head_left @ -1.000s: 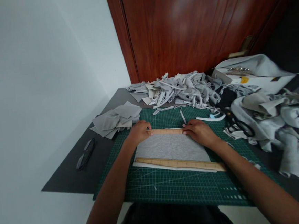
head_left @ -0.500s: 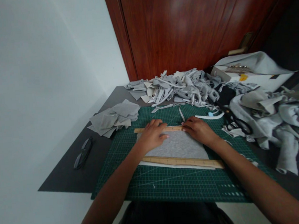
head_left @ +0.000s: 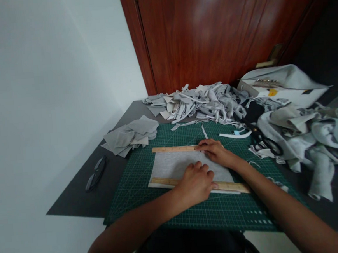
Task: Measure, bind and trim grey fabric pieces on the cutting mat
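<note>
A piece of grey fabric [head_left: 172, 163] lies flat on the green cutting mat [head_left: 139, 191]. Across its far edge runs a wooden ruler [head_left: 173, 148]; a second, longer wooden ruler [head_left: 232, 186] crosses its near edge, where a strip of cloth shows just below. My left hand [head_left: 197, 182] is closed on the near ruler, fingers curled and thumb along its edge. With fingers stretched out and resting on the right end of the far ruler, my right hand [head_left: 214, 153] lies flat. That ruler's right end is hidden under it.
Grey fabric pieces [head_left: 131, 135] lie stacked at left, near folded eyeglasses [head_left: 96, 173]. A heap of scraps [head_left: 199, 102] lines the back. On the right are black scissors [head_left: 268, 142], bunched grey cloth [head_left: 292, 132] and a white box [head_left: 292, 93].
My left hand has come from the far ruler down to the near one and closed on it. The right hand has shifted slightly left along the far ruler.
</note>
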Tool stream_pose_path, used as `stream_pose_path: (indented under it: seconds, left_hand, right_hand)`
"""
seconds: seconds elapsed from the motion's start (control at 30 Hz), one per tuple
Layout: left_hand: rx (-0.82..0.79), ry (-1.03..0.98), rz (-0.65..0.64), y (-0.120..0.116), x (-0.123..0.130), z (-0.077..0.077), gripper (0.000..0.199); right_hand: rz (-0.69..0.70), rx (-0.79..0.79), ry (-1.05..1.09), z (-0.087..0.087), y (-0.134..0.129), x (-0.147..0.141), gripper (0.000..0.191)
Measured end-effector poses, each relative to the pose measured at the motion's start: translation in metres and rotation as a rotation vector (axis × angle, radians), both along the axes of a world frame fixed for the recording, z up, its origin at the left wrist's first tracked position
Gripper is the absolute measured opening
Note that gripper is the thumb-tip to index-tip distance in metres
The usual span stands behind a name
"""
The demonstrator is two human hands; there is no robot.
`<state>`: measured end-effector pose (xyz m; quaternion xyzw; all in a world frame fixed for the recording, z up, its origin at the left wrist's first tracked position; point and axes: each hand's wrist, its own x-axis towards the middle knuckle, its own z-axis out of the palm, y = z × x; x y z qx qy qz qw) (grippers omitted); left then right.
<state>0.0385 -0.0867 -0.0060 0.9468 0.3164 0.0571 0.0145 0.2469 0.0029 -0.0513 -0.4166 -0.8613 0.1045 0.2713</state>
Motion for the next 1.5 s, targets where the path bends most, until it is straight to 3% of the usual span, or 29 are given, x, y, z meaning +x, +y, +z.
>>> stream_pose_path:
  seconds: [0.1, 0.23, 0.5, 0.67, 1.0, 1.27, 1.5]
  left_hand:
    - [-0.039, 0.007, 0.025, -0.007, 0.002, 0.001, 0.031]
    - [-0.077, -0.05, 0.18, -0.02, -0.003, -0.003, 0.034]
    - [-0.177, -0.39, 0.438, -0.052, -0.014, -0.022, 0.014]
    - [-0.239, -0.505, 0.419, -0.051, -0.023, -0.022, 0.013]
    - [-0.232, -0.552, 0.443, -0.059, -0.039, -0.024, 0.011]
    - [-0.157, -0.508, 0.41, -0.066, -0.029, -0.023, 0.012]
    - [-0.134, -0.437, 0.505, -0.078, -0.013, -0.02, 0.008]
  right_hand:
    - [-0.02, 0.014, 0.0, -0.002, 0.004, -0.003, 0.043]
    - [-0.03, 0.029, 0.007, -0.003, 0.006, -0.009, 0.04]
    - [-0.047, 0.041, 0.029, -0.008, 0.014, -0.007, 0.035]
    - [-0.011, 0.049, 0.05, -0.006, 0.012, -0.002, 0.034]
    - [-0.017, 0.059, 0.101, -0.009, 0.016, -0.001, 0.033]
    - [-0.013, 0.056, 0.115, -0.008, 0.018, 0.0, 0.032]
    - [-0.01, 0.062, 0.132, -0.012, 0.021, 0.001, 0.033]
